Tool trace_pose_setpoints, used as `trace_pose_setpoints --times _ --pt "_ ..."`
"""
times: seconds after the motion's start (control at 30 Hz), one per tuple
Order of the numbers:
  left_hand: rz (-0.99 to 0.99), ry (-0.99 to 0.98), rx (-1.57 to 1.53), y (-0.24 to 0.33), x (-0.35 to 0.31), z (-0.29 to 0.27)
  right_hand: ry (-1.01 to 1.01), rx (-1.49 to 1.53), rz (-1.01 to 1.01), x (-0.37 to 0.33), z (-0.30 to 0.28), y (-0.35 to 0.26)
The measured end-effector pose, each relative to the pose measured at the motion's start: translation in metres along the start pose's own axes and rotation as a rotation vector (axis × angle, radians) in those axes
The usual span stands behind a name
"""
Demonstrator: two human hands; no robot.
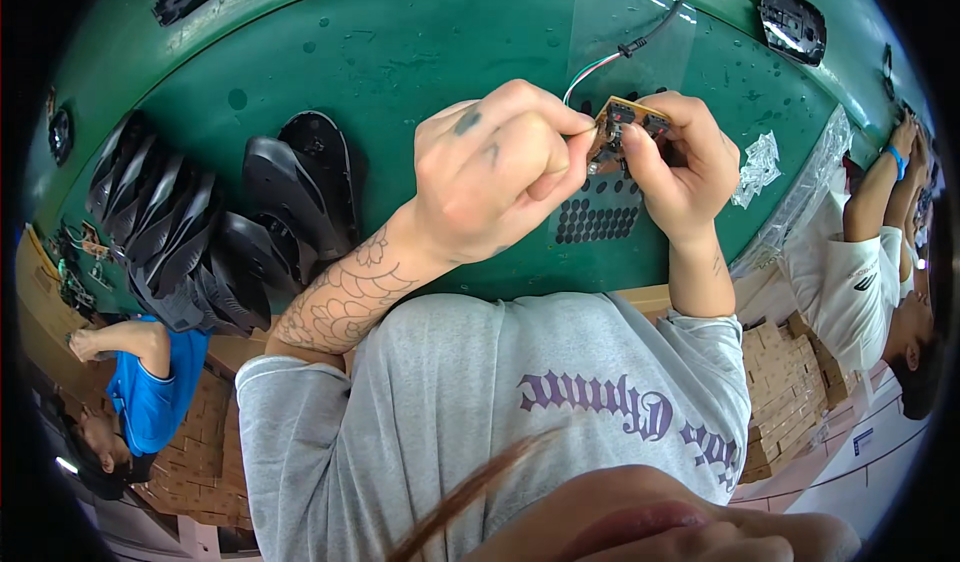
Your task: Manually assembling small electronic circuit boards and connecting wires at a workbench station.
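Over the green work surface, my right hand (pixel 685 167) is closed around a small brown circuit board (pixel 615 112) with black components, its thumb pressing on the component side. At the board's left edge, the fingers of my left hand (pixel 500 167) are pinched together. Thin coloured wires (pixel 590 72) from a black cable (pixel 665 27) run down and vanish behind these left fingers. Whatever they pinch is hidden. Below the board lies a clear sheet with rows of small black round pads (pixel 600 217), partly covered by my hands.
Stacked black plastic shells (pixel 165 222) stand at the left, next to more curved shells (pixel 305 177). Another black shell (pixel 793 24) sits at the far right. Crumpled clear plastic (pixel 757 169) lies right of my hands. People work on both sides, one in a blue shirt (pixel 160 377).
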State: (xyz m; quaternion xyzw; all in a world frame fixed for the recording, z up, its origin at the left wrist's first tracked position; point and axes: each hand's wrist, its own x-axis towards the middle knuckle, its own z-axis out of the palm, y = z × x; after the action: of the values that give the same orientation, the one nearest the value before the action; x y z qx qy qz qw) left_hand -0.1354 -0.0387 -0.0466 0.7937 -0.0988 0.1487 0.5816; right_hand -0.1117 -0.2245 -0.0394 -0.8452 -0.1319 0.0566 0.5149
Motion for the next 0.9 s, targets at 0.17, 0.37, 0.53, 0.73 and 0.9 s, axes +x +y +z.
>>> trace_pose_setpoints --times 0.17,0.37,0.53,0.73,0.9 --pt "-0.025 0.001 -0.013 0.001 0.000 0.000 -0.001 0.006 0.020 -0.001 -0.001 0.003" --pt "-0.175 -0.035 -0.101 0.003 0.000 -0.004 -0.047 0.069 0.011 0.000 -0.003 0.006" --pt "-0.174 -0.043 -0.092 0.002 0.000 -0.004 -0.066 0.074 -0.019 0.001 -0.003 0.007" --pt "-0.172 0.002 -0.110 -0.001 0.001 0.001 -0.108 0.106 -0.045 0.005 -0.005 0.009" --pt "-0.213 -0.020 -0.142 0.009 0.004 -0.008 -0.137 0.071 -0.039 0.007 -0.008 -0.005"
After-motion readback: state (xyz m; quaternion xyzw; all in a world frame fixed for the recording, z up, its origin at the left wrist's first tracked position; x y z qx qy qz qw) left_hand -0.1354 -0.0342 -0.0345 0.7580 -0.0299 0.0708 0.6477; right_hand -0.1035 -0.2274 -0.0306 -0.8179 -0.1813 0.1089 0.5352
